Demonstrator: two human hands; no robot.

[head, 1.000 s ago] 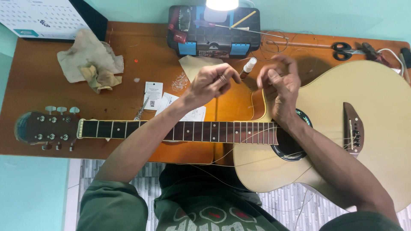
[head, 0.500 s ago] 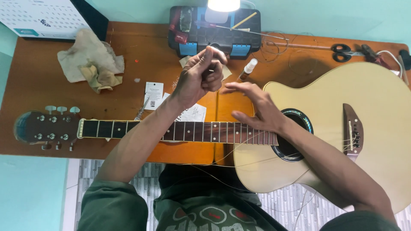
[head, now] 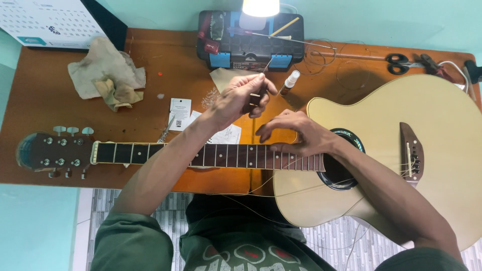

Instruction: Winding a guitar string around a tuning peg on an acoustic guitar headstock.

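Note:
An acoustic guitar [head: 401, 165] with a pale body lies flat on the brown table [head: 50, 115], its dark neck [head: 165, 153] running left to the headstock [head: 50, 153]. My left hand [head: 241, 98] is raised above the neck, pinching a thin guitar string [head: 268, 62] and a small dark piece between thumb and fingers. My right hand [head: 296, 135] rests fingers spread on the upper frets near the sound hole [head: 341, 168]. Loose strings trail off the body toward my lap.
A black toolbox [head: 251, 42] with blue latches stands at the back under a lamp. A crumpled cloth [head: 108, 75] lies back left, paper packets [head: 181, 113] by the neck, a small spray bottle [head: 288, 83] beside my left hand, scissors [head: 401, 62] and pliers back right.
My right hand dropped from beside the left one onto the guitar's upper frets. My left hand rose toward the toolbox, drawing the string up with it.

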